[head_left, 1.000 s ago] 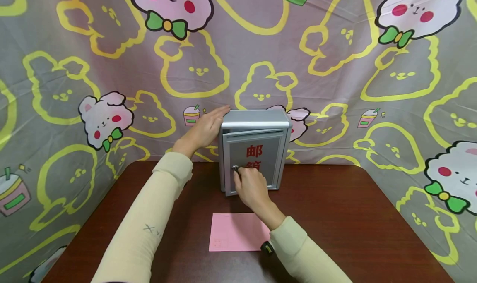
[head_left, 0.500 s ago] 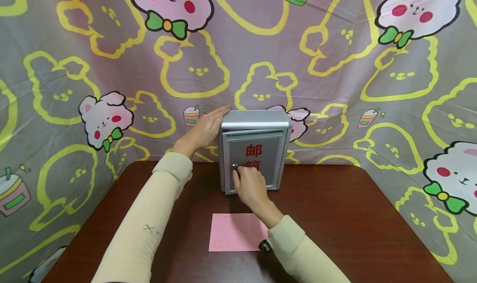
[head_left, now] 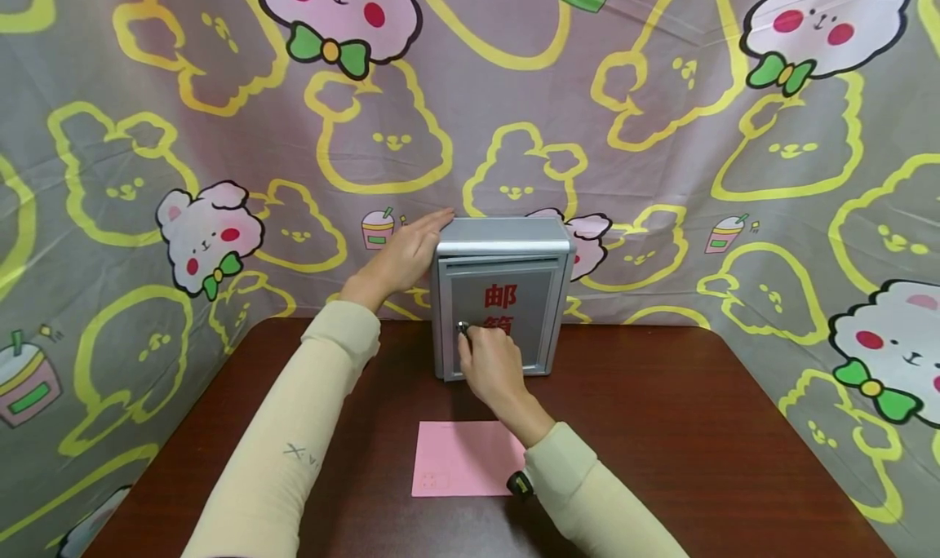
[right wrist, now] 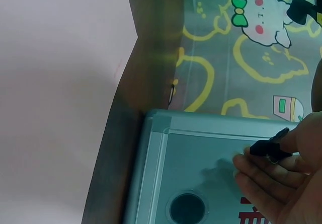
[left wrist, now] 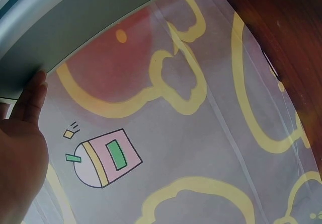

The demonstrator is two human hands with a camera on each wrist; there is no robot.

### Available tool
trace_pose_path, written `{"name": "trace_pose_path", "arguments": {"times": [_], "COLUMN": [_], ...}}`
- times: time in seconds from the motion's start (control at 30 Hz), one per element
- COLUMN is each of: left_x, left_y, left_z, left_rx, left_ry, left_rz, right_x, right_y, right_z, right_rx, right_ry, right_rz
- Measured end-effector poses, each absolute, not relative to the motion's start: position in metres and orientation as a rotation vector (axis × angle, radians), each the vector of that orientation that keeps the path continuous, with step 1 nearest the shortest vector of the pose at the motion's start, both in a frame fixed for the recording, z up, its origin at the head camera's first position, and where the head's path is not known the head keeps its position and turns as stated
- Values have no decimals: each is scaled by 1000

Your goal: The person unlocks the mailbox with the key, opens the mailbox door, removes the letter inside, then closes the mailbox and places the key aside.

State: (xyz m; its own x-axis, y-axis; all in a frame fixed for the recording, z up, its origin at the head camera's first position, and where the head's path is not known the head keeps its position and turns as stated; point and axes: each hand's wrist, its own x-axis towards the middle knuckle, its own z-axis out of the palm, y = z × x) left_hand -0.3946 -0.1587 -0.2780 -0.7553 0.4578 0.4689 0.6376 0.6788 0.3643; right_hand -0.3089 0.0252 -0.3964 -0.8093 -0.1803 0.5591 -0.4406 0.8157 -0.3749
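A silver metal mailbox point(head_left: 507, 232) with red characters stands upright at the back of the table. Its door point(head_left: 536, 297) sits almost flush with the frame, the lower left edge slightly forward. My left hand point(head_left: 400, 256) rests against the box's upper left corner, fingers extended along it; the left wrist view shows those fingertips point(left wrist: 37, 85) on the grey side panel. With thumb and fingers my right hand point(head_left: 495, 366) pinches a small black-headed key point(right wrist: 266, 148) at the door's lock point(head_left: 463, 328). The right palm hides part of the lower character.
A pink sheet of paper point(head_left: 458, 460) lies on the brown table point(head_left: 646, 427) in front of the mailbox, partly under the right forearm. A patterned cloth point(head_left: 646, 77) hangs close behind the box and along both sides.
The mailbox door has swung inward, narrowing the gap at its top and lower left. My right hand has moved slightly forward with it; my left hand has stayed in place.
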Motion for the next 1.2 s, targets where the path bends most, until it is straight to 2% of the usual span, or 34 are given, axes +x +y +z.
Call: {"name": "trace_pose_path", "arguments": {"times": [1.2], "left_x": [-396], "left_y": [-158], "left_z": [-279], "left_rx": [-873], "left_ry": [-2532], "left_rz": [-759], "right_x": [-319], "right_y": [20], "right_z": [-398], "right_rx": [411], "right_ry": [-2491], "right_rz": [661]}}
